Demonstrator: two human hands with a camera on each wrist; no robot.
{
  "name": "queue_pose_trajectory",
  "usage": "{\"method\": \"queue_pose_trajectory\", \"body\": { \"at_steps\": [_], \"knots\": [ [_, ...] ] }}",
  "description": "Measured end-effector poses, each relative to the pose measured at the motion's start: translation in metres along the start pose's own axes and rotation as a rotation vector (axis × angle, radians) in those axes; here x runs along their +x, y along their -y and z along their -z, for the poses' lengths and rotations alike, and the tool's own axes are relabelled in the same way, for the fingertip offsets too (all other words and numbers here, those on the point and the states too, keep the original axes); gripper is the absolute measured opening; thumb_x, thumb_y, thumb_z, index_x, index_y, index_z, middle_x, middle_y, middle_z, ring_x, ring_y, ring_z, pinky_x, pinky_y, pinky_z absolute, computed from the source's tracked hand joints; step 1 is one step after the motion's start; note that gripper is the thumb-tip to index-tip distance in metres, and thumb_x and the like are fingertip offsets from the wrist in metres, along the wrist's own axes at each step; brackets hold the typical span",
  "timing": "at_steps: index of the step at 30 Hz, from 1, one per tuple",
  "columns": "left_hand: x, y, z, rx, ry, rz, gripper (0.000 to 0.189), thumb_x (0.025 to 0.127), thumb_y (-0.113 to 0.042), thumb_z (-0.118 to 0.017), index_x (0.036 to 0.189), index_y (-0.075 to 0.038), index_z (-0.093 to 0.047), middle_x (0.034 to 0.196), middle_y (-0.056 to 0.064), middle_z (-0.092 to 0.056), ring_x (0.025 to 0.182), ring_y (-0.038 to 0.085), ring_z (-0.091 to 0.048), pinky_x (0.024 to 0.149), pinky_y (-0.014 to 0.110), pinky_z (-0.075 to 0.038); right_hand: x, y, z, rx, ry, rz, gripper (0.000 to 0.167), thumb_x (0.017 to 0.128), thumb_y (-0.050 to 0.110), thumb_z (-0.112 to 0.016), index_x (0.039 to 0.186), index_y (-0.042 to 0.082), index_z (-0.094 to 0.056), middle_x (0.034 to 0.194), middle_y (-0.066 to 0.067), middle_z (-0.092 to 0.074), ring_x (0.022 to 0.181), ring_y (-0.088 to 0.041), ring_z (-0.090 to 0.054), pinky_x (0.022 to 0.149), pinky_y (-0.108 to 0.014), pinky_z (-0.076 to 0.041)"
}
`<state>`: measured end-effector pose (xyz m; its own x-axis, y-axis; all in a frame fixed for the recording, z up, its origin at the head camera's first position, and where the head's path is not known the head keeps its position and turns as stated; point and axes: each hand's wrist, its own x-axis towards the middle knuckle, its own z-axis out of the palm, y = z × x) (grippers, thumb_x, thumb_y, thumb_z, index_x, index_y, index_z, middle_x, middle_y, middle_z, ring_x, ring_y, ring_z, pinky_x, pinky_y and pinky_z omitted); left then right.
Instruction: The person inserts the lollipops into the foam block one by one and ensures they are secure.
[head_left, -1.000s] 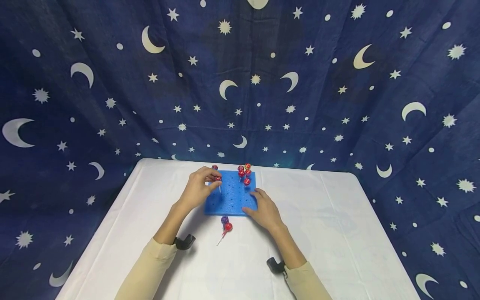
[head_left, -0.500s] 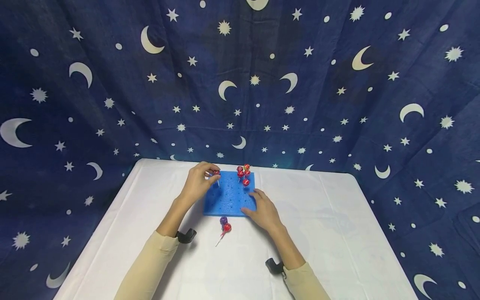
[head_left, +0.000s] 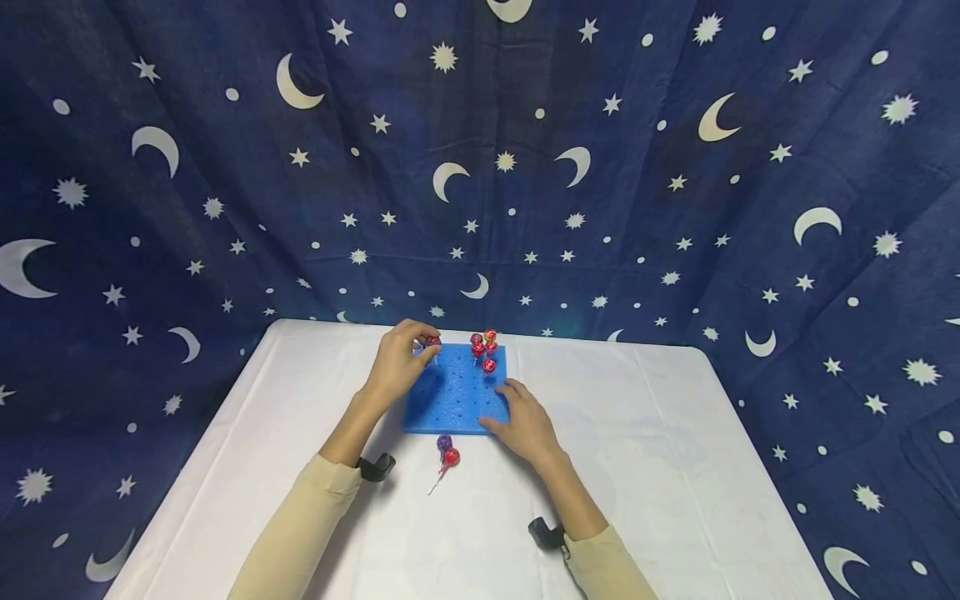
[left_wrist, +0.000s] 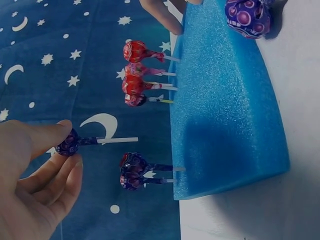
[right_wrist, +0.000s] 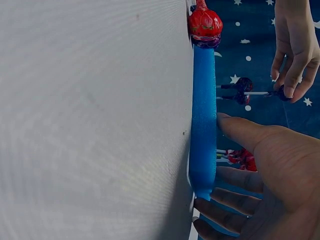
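My left hand (head_left: pixel 396 367) pinches the wrapped head of a dark purple lollipop (left_wrist: pixel 67 144) between thumb and fingers. Its white stick points at the blue foam board (head_left: pixel 457 408), with a gap between them in the left wrist view. Two dark-wrapped lollipops (left_wrist: pixel 132 170) stand in the board near that hand. Several mostly red lollipops (head_left: pixel 489 367) stand upright toward the back right corner. My right hand (head_left: pixel 525 423) touches the board's right side, its thumb and fingers spread and holding nothing.
A purple lollipop (head_left: pixel 444 442) and a red lollipop (head_left: pixel 451 457) lie on the white-covered table (head_left: pixel 622 467) in front of the board. Rows of small holes mark the board. A dark blue curtain (head_left: pixel 480 208) with moons and stars hangs behind.
The left hand has carried its lollipop a little back and left over the board. The right hand stays at the board's right side.
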<state>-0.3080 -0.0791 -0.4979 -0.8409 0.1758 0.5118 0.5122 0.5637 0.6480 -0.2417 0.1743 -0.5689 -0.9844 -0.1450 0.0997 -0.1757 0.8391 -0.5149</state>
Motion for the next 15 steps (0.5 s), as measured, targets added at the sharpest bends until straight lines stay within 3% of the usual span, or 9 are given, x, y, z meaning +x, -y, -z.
{"method": "queue_pose_trajectory", "body": {
  "at_steps": [5, 15],
  "knots": [
    [0.002, 0.002, -0.002, 0.037, -0.001, 0.007, 0.016, 0.090, -0.008, -0.083, 0.105, -0.004, -0.077, 0.102, 0.009, -0.070, 0.092, 0.031, -0.070, 0.081, 0.043, -0.059, 0.000, 0.000, -0.001, -0.003, -0.003, 0.007, 0.070, 0.090, 0.047, -0.080, 0.146, 0.009, -0.059, 0.158, -0.015, -0.048, 0.144, -0.038, -0.048, 0.114, -0.058, -0.045],
    [0.006, 0.011, -0.012, 0.055, -0.003, 0.036, 0.016, 0.091, -0.010, -0.082, 0.105, -0.004, -0.078, 0.102, 0.010, -0.069, 0.094, 0.035, -0.069, 0.081, 0.043, -0.057, -0.001, 0.000, -0.001, 0.005, -0.008, 0.002, 0.071, 0.090, 0.047, -0.080, 0.146, 0.009, -0.059, 0.158, -0.016, -0.048, 0.144, -0.039, -0.048, 0.113, -0.058, -0.045]
  ]
}}
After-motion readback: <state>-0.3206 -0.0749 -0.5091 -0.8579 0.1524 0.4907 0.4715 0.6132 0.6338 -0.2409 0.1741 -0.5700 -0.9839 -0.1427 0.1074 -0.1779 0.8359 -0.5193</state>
